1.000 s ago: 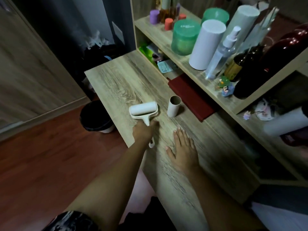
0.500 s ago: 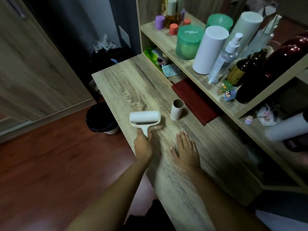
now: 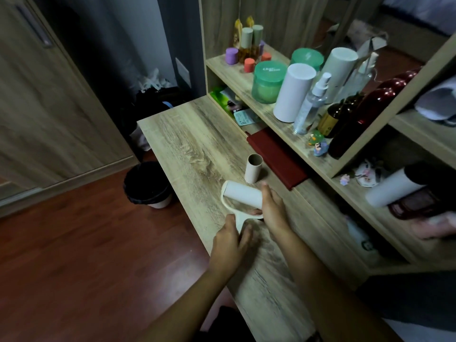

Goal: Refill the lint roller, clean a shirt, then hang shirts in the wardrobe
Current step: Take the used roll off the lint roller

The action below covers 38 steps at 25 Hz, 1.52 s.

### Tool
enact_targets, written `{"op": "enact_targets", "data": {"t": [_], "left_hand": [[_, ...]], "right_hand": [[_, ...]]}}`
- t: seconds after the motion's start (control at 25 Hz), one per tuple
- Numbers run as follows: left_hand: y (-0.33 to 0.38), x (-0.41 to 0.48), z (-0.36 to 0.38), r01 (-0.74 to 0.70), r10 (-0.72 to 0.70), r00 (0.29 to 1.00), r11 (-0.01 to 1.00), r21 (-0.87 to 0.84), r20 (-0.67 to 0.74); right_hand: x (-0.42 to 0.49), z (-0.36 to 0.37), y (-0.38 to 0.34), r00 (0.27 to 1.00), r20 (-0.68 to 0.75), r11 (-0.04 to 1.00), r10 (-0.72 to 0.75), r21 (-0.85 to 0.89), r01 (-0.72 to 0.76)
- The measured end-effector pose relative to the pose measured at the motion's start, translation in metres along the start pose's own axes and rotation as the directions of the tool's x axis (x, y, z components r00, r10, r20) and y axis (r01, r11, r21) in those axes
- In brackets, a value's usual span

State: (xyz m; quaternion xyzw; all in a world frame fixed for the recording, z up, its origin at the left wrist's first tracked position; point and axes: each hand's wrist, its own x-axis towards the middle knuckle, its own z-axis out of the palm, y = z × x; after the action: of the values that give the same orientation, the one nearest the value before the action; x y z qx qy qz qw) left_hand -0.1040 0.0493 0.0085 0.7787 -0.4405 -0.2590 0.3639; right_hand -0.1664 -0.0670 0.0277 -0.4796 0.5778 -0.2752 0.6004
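Head view. Looks down along a pale wood-grain desk [image 3: 192, 144], with its far left corner near a dark curtain and its right edge against an open shelf unit [image 3: 246, 80]. Shows a red-brown wooden floor [image 3: 74, 255] left of the desk, a black-lined waste bin [image 3: 146, 186] standing just off the desk's left edge, and a wooden door panel [image 3: 49, 107] beyond.

Finds the lint roller [image 3: 240, 193] near the desk's left edge, roll lying crosswise. Left hand [image 3: 229, 243]: grip curled round the handle. Right hand [image 3: 272, 208]: grip wrapped over the roll's right end, thumb on top.

Has a cardboard tube [image 3: 253, 171] upright just beyond the roller, beside a dark red notebook [image 3: 276, 156] lying along the desk's right edge. On the shelves: a green jar [image 3: 267, 82], a white canister [image 3: 293, 92], a spray bottle [image 3: 311, 104], and lower down a white roll [image 3: 392, 188] on its side.

Cannot tell whether the roller touches the desk. Handle end and roll's right end covered by the hands. Near end of the desk cut off at the bottom. Lower shelves at right too dark and blurred to make out.
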Motion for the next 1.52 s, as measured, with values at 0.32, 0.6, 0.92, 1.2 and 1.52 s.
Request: {"op": "enact_targets", "data": {"t": [0.32,0.6,0.92,1.2,1.52], "left_hand": [[0.028,0.024,-0.036,0.039,-0.074,0.992,0.954,-0.299,-0.106],[0.053,0.005,-0.032,-0.035,-0.019,0.977,0.969,-0.246,-0.213],[0.058,0.009,-0.036,-0.038,-0.008,0.982,0.969,-0.243,-0.189],[0.056,0.008,-0.036,-0.062,0.013,0.986,0.952,-0.299,-0.163],[0.067,-0.002,-0.030,-0.083,0.047,0.982,0.977,-0.197,-0.182]], "right_hand": [[-0.008,-0.028,-0.001,0.998,-0.060,1.000,0.001,-0.015,-0.001],[-0.012,-0.030,-0.003,0.989,-0.142,0.996,0.029,0.082,-0.017],[-0.011,-0.030,-0.017,0.983,-0.185,0.995,-0.013,0.095,0.031],[-0.021,-0.031,-0.019,0.986,-0.169,0.992,-0.007,0.121,0.027],[-0.024,-0.028,-0.023,0.979,-0.182,0.988,-0.092,0.103,0.112]]}}
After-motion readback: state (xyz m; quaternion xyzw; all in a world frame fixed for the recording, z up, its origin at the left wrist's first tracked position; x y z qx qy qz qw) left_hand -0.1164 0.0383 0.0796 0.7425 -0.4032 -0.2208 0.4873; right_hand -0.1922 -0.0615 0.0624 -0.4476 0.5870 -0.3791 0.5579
